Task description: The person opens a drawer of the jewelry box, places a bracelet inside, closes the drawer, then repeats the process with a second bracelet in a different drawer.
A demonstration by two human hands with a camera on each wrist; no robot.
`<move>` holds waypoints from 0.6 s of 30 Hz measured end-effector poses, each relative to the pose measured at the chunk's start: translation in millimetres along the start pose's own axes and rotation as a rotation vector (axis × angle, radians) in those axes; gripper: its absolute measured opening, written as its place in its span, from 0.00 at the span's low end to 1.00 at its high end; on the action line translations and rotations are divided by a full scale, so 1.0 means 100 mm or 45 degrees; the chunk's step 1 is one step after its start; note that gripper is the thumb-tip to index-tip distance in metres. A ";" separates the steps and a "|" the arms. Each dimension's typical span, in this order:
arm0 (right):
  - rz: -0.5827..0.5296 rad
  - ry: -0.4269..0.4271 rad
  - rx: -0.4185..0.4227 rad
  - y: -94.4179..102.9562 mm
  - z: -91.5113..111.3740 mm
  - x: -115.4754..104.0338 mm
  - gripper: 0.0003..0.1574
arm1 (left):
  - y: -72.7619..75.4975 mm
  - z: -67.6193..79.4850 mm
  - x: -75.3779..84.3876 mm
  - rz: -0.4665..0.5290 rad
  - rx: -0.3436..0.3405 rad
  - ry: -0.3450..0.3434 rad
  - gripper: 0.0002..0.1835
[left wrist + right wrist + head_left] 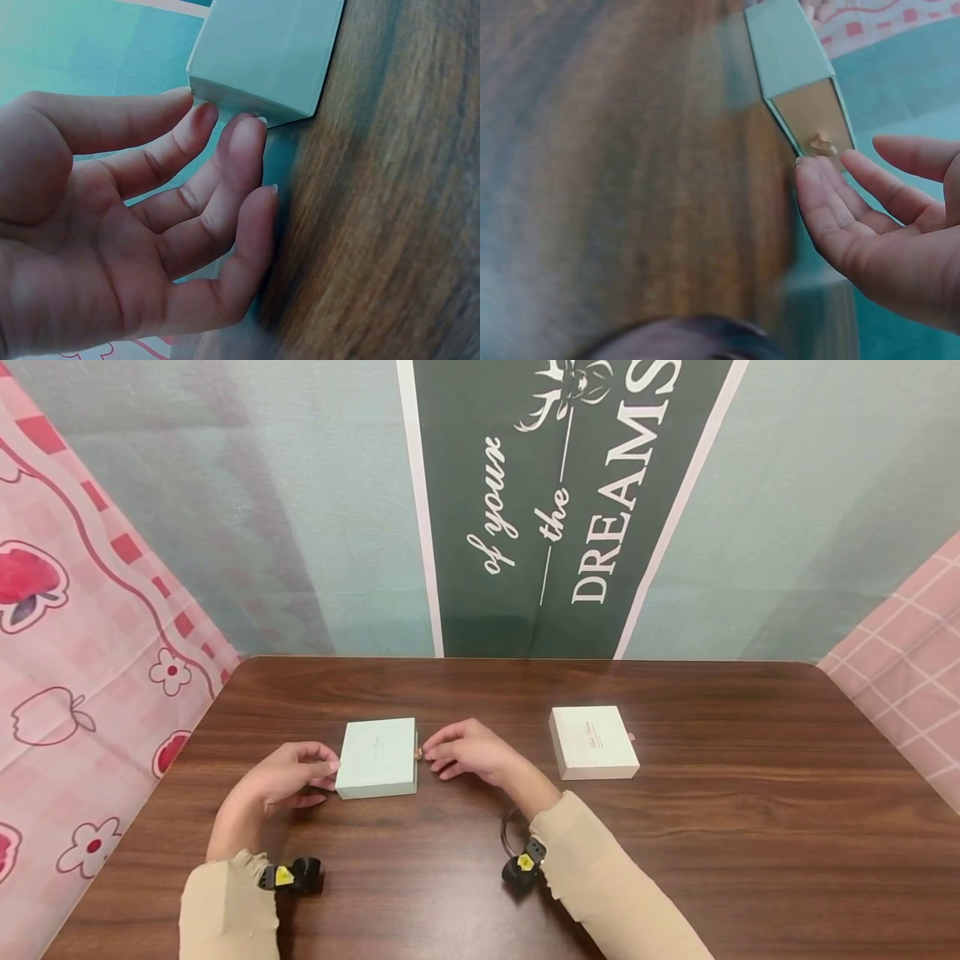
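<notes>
A pale mint-green drawer-style gift box (377, 757) lies flat on the wooden table, left of the middle. At its left side is my left hand (296, 774); in the left wrist view the thumb tip and fingertips (204, 116) are at the box's end, fingers loosely bent. My right hand (471, 750) is just off the box's right side, fingers loosely extended near a small ribbon pull tab (419, 753). In the right wrist view that tab (823, 144) sticks out of the tan drawer front, and no pinch on it shows.
A second, cream-white box (594, 742) with printed lettering and a pinkish tab lies to the right on the brown table (750, 827). Behind the table hangs a teal cloth with a dark lettered panel (525, 527). A pink patterned cloth (90, 610) borders the left side.
</notes>
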State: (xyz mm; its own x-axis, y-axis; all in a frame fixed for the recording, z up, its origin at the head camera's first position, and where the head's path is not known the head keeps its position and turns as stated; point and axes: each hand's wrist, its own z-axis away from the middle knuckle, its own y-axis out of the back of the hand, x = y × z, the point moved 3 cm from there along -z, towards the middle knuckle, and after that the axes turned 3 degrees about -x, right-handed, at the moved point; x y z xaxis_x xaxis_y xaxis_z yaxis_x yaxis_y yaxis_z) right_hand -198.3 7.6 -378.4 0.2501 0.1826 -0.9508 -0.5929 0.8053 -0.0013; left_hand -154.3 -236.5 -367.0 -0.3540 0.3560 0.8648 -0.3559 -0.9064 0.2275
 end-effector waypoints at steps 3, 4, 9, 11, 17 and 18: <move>0.014 0.000 0.000 -0.02 -0.01 0.03 0.12 | 0.00 0.00 0.00 -0.006 0.003 0.004 0.09; 0.016 0.002 0.002 -0.02 -0.01 0.03 0.12 | 0.00 0.00 0.00 -0.008 0.005 0.004 0.09; 0.018 0.003 0.007 -0.04 -0.01 0.00 0.13 | 0.00 0.00 -0.01 -0.015 0.009 0.003 0.09; 0.016 0.002 0.008 -0.04 -0.01 0.00 0.13 | 0.00 0.00 -0.01 -0.013 0.008 0.003 0.09; 0.029 -0.024 0.010 -0.05 -0.01 0.00 0.14 | 0.00 0.00 -0.01 -0.005 0.001 0.004 0.09; 0.033 -0.025 0.010 -0.05 -0.01 0.00 0.14 | 0.00 0.00 -0.01 -0.005 0.001 0.003 0.08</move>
State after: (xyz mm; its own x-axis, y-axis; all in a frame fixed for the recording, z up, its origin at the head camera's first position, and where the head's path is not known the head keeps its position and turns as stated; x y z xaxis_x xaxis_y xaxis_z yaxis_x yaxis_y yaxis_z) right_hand -196.3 3.3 -378.5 0.2500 0.2145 -0.9442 -0.5934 0.8045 0.0256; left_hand -154.1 -236.8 -367.3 -0.3546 0.3600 0.8629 -0.3564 -0.9053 0.2312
